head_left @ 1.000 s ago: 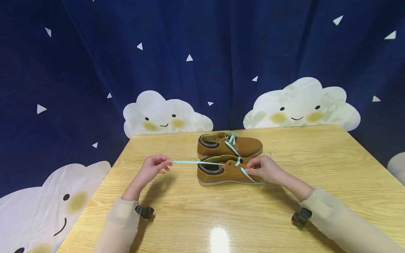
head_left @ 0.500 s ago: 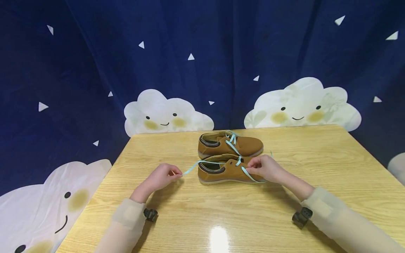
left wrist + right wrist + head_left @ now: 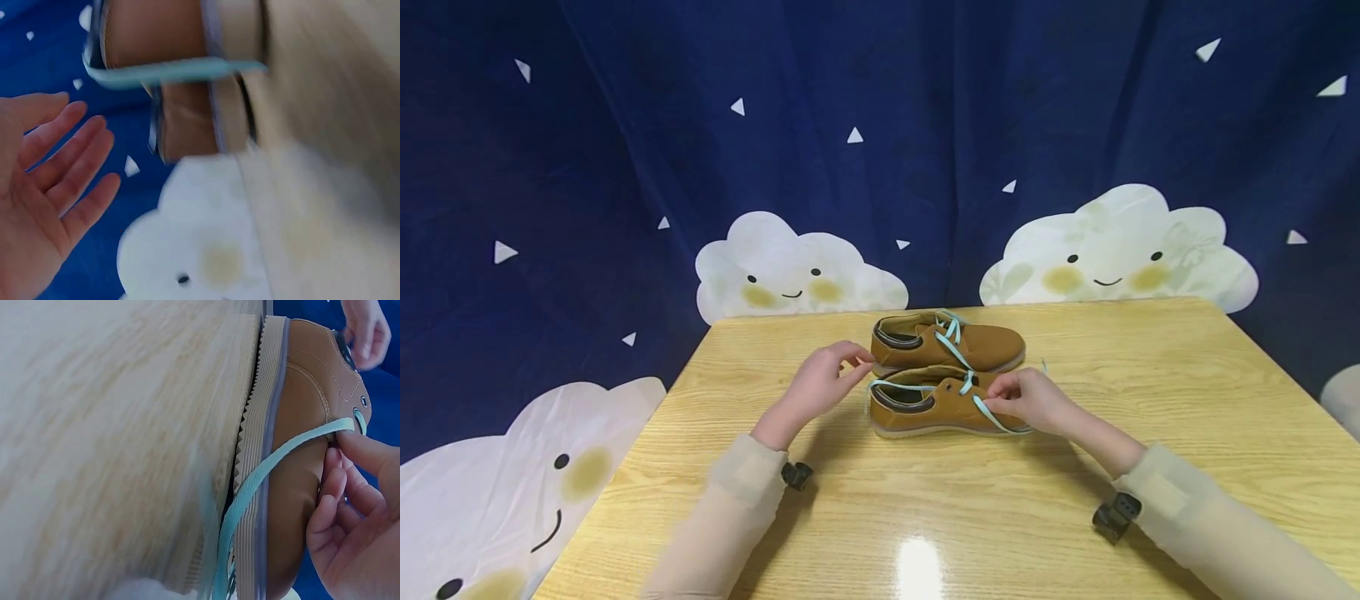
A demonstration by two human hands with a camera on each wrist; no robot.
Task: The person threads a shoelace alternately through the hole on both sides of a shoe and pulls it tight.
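Two brown shoes lie side by side on the table, toes to the right. The near shoe (image 3: 936, 415) has a light-blue shoelace threaded through part of its eyelets. One lace end (image 3: 162, 74) runs across the shoe opening and hangs over the heel. My left hand (image 3: 820, 381) hovers just left of the heels, fingers apart and holding nothing. At the near shoe's side, my right hand (image 3: 365, 519) pinches the other lace strand (image 3: 269, 464) between thumb and fingers, close to an eyelet. That strand loops down past the sole. Behind stands the far shoe (image 3: 992, 343), its own lace threaded.
The wooden table (image 3: 850, 508) spreads around both shoes. Behind it hangs a dark blue curtain (image 3: 805, 167) with white clouds and small triangles. A small black camera (image 3: 1116, 517) sits at the right wrist, another camera (image 3: 797, 476) at the left.
My left hand first pulled the lace end taut leftward, then slackened it and let it go; the end dropped over the heel. That hand moved right. The right hand stayed put.
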